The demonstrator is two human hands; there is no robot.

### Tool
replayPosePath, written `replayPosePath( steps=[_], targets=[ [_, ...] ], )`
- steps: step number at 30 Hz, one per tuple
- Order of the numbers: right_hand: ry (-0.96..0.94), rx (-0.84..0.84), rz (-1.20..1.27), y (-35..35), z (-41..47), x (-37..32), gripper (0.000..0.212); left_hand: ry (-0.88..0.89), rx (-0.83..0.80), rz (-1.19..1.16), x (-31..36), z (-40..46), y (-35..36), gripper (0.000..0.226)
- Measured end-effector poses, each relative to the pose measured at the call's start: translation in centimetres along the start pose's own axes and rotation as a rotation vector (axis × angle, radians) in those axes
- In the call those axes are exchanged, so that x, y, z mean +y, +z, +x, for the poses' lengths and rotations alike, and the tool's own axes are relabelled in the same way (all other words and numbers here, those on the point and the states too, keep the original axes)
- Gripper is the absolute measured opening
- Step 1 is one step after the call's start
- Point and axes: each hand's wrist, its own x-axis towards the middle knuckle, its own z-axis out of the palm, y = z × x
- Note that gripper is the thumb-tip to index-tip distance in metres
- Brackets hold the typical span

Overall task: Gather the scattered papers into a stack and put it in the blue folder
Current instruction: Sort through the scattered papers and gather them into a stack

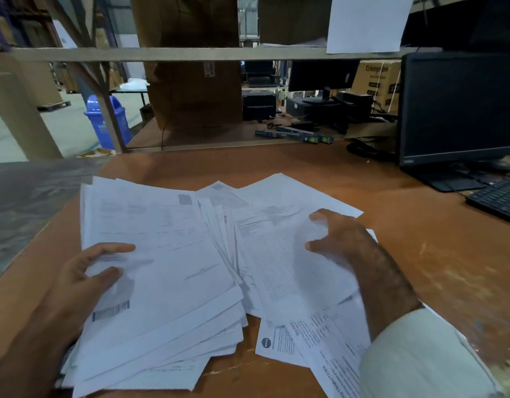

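The papers (pixel 190 254) lie spread in an overlapping heap on the brown table (pixel 434 254), between and beneath both hands. The left hand (pixel 84 280) rests on the left-side sheets, fingers extended and relaxed, thumb on the top sheet. The right hand (pixel 340 239) lies on the right-side sheets, fingers spread and slightly bent, pressing the paper; its sleeve (pixel 420 357) covers further sheets. Beyond the right hand stand a monitor (pixel 460 110) and a keyboard (pixel 500 199). The blue folder cannot be identified.
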Motion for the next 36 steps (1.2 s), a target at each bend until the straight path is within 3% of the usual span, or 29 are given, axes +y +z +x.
replayPosePath(
  steps=[4,9,11,15,19,23,26,30,33,36],
  targets=[
    [-0.201,-0.007,0.295,-2.4,-0.6,0.6,0.028,-0.005,0.021,-0.025,0.9,-0.4,0.3,0.036],
    [-0.206,-0.030,1.173,-4.9,-1.4,-0.8,0.036,-0.055,0.029,-0.067,1.6,-0.7,0.6,0.034],
    [-0.228,-0.143,1.273,-3.4,-1.3,-1.9,0.042,-0.050,0.018,-0.070,1.9,-0.6,0.7,0.035],
    [-0.356,-0.210,0.710,1.5,-0.8,-4.3,0.051,0.018,-0.004,-0.107,1.9,-0.3,0.3,0.028],
    [-0.504,-0.375,0.490,6.8,-1.2,-6.7,0.066,0.026,-0.066,-0.159,2.7,-0.6,0.9,0.047],
    [-0.580,-0.183,0.302,9.6,-1.8,-9.0,0.071,0.063,-0.066,0.053,1.9,-0.1,0.6,0.044],
    [-0.612,-0.072,0.193,9.3,-2.7,-10.4,0.085,0.009,-0.052,0.052,1.0,0.1,0.4,0.031],
    [-0.444,-0.040,-0.006,7.0,-1.8,-8.8,0.089,0.033,-0.056,-0.013,0.7,-0.3,0.7,0.029],
    [-0.171,-0.111,-0.354,3.9,-0.6,-4.6,0.086,0.044,-0.067,-0.030,0.4,-0.1,0.7,0.032],
    [0.037,-0.089,-0.440,1.4,-0.6,-1.2,0.078,0.011,-0.069,-0.047,0.2,0.2,0.4,0.036]
  ],
)
